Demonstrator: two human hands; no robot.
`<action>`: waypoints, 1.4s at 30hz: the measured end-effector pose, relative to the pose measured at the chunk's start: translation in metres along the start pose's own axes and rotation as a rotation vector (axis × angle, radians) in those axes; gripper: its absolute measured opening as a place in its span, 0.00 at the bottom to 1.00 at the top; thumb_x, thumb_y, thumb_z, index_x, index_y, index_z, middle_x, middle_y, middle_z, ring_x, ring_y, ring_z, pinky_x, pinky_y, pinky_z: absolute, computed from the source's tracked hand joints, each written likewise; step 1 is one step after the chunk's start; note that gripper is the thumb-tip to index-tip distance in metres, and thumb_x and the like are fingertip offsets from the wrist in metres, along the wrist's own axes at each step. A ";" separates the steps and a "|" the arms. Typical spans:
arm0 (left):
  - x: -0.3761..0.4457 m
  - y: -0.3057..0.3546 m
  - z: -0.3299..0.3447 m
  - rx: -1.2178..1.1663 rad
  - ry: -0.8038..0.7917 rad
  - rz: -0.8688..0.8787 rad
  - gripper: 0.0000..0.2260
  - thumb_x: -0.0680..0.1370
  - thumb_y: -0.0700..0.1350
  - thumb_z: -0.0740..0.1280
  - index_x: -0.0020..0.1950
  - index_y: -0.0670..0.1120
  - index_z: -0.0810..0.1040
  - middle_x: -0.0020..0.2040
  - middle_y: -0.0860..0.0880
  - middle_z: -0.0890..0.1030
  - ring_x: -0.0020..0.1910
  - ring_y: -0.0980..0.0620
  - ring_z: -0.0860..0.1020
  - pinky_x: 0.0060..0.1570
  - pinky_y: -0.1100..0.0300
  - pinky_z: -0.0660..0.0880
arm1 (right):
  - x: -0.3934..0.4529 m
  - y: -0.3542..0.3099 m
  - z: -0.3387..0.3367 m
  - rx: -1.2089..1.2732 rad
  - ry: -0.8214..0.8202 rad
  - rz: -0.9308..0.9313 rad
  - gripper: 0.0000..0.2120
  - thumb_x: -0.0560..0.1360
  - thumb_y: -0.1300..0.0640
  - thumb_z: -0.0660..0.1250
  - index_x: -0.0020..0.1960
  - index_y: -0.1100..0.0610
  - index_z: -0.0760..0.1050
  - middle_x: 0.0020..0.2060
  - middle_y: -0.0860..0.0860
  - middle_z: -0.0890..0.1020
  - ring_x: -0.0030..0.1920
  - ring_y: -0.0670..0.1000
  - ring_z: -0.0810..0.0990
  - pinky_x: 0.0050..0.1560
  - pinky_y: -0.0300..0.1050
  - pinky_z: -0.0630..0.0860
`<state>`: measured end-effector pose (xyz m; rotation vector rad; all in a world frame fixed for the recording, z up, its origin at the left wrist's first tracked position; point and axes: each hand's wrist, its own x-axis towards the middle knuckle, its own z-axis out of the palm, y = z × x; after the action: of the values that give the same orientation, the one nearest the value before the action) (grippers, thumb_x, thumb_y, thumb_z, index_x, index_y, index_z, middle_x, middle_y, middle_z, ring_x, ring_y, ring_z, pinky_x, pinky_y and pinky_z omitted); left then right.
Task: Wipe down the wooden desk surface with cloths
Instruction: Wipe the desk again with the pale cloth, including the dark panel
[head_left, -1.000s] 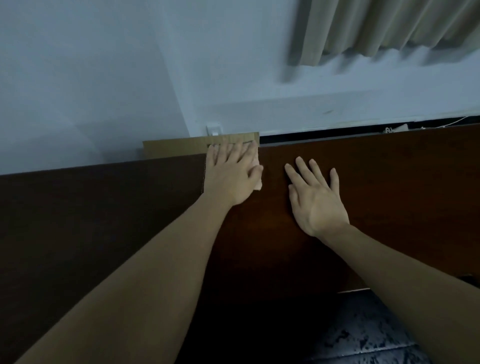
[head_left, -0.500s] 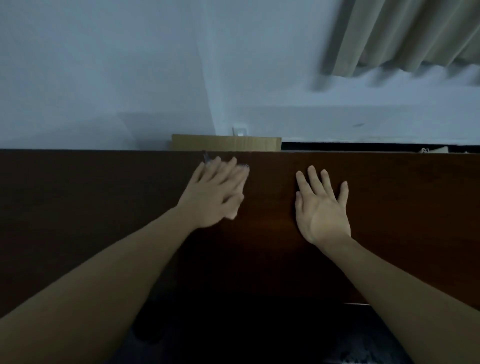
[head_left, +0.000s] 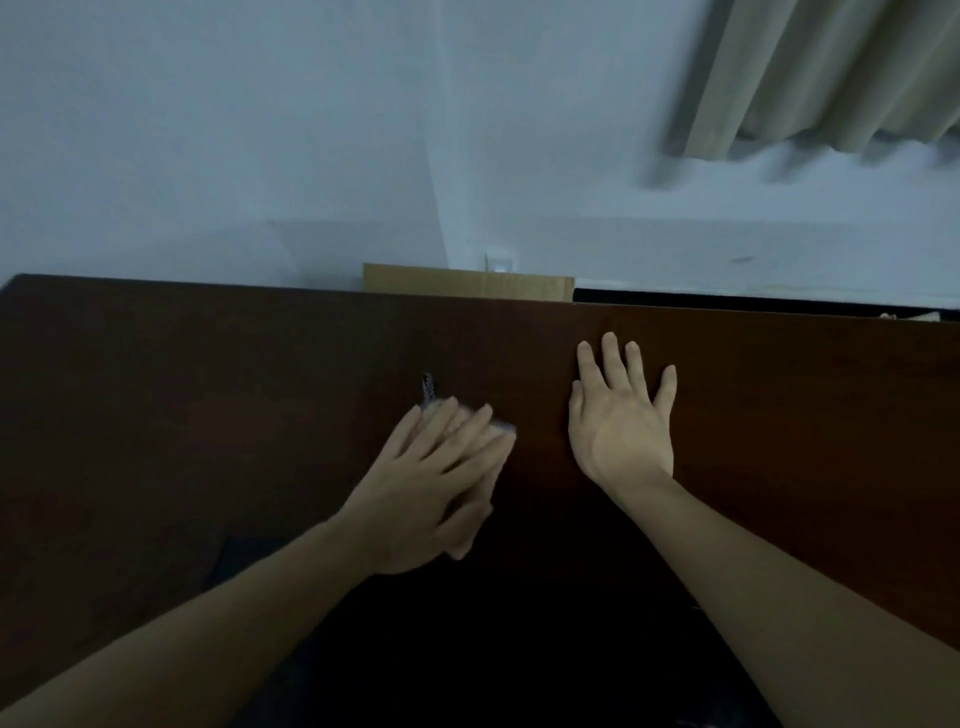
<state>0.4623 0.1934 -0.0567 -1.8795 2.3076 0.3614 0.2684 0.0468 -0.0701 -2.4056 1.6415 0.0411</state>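
Now the left hand (head_left: 436, 483) presses flat, fingers straight, on a thin pale cloth (head_left: 501, 428) mid-desk, barely peeking out. Right hand (head_left: 621, 421) lies spread near the dark brown wooden desk (head_left: 779, 415)'s far edge. Soft, light stuff; a flat palm should drag it.

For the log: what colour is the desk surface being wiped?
Dark reddish-brown wood desk, seen in the head view.

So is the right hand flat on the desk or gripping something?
Flat. The right hand lies palm down on the wooden desk with fingers straight and spread, and no cloth shows under it.
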 end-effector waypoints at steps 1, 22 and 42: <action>-0.005 -0.008 0.001 0.007 -0.024 0.030 0.28 0.83 0.63 0.44 0.81 0.62 0.36 0.82 0.56 0.35 0.79 0.49 0.30 0.77 0.46 0.32 | 0.000 0.000 0.000 -0.002 -0.002 0.002 0.27 0.86 0.48 0.42 0.83 0.50 0.44 0.83 0.52 0.45 0.82 0.55 0.40 0.78 0.66 0.40; -0.004 -0.056 -0.006 0.006 -0.014 0.093 0.29 0.84 0.63 0.44 0.81 0.60 0.34 0.81 0.55 0.34 0.80 0.48 0.31 0.77 0.44 0.33 | 0.003 -0.020 -0.015 -0.094 -0.062 0.074 0.27 0.86 0.48 0.44 0.83 0.52 0.46 0.83 0.53 0.46 0.82 0.57 0.42 0.78 0.67 0.38; 0.023 -0.126 -0.016 -0.042 0.075 -0.034 0.29 0.82 0.63 0.41 0.82 0.58 0.37 0.83 0.51 0.39 0.81 0.44 0.36 0.77 0.43 0.34 | 0.000 -0.098 0.010 -0.066 -0.062 0.107 0.29 0.84 0.43 0.42 0.83 0.48 0.45 0.83 0.54 0.45 0.81 0.64 0.40 0.77 0.71 0.40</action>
<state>0.5814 0.1435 -0.0591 -1.9817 2.3301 0.3429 0.3600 0.0831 -0.0632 -2.3365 1.7654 0.1884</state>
